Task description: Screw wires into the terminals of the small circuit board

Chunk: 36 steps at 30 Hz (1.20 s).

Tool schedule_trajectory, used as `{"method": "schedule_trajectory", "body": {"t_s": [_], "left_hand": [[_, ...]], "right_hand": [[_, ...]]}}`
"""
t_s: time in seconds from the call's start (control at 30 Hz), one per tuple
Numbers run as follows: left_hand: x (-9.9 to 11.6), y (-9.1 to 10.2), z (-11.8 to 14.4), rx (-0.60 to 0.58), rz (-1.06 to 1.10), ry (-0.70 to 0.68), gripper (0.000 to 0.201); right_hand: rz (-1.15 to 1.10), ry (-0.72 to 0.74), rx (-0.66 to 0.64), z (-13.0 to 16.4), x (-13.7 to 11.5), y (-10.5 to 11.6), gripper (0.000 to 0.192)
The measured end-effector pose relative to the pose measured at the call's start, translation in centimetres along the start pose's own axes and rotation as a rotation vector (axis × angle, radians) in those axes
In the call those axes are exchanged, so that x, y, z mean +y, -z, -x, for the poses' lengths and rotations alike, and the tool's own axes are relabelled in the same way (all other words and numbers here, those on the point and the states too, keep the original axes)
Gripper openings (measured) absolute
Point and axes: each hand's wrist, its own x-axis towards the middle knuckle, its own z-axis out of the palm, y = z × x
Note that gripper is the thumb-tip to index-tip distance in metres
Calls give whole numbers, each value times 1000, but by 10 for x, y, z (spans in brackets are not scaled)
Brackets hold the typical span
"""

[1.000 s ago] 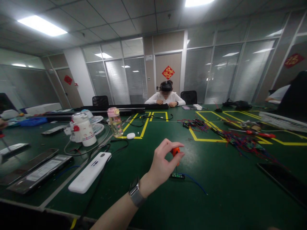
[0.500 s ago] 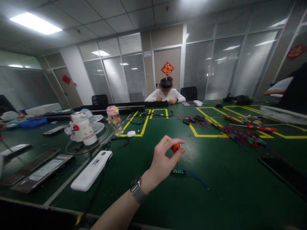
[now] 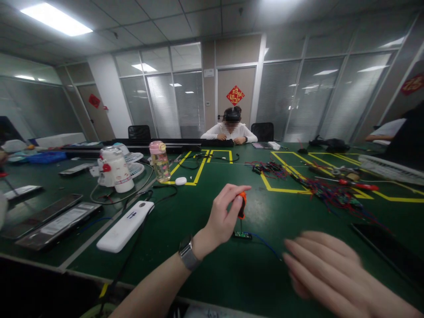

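My left hand (image 3: pixel 225 212), with a watch on its wrist, grips a screwdriver (image 3: pixel 243 204) with an orange and black handle between thumb and fingers. The screwdriver stands nearly upright. Its thin shaft runs down to a small green circuit board (image 3: pixel 243 235) lying on the table. From the board a blue wire (image 3: pixel 266 245) trails to the right. My right hand (image 3: pixel 326 267) is over the table at lower right, smeared by motion, its fingers stretched out and nothing visible in them. The end of the blue wire lies just left of its fingertips.
On the green table (image 3: pixel 205 278) at left are a white device (image 3: pixel 126 226), a white jug (image 3: pixel 117 172) and a pink-lidded bottle (image 3: pixel 159 161). Tangled wires (image 3: pixel 338 194), a red screwdriver (image 3: pixel 357 184) and a dark flat panel (image 3: pixel 380 243) lie at right. A person (image 3: pixel 230 128) sits opposite.
My right hand has come into view from the lower right. My left thumb and fingers have closed around the screwdriver handle, which they were spread about before. The view has shifted slightly.
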Motion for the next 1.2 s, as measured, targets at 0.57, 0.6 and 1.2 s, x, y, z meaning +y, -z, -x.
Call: {"method": "schedule_trajectory", "body": {"t_s": [0.57,0.6,1.2], "left_hand": [[1,2,-15,78,-107,51,11],[2,3,-17,78,-163,44,12],[-20,7,-51,-217,-37,193,31]], "right_hand": [[-675,-775,-436,-10,32,-93,3],[-680,-779,-433,-10,31,-93,4],[-652,-733,-451,-15,37,-95,6]]}}
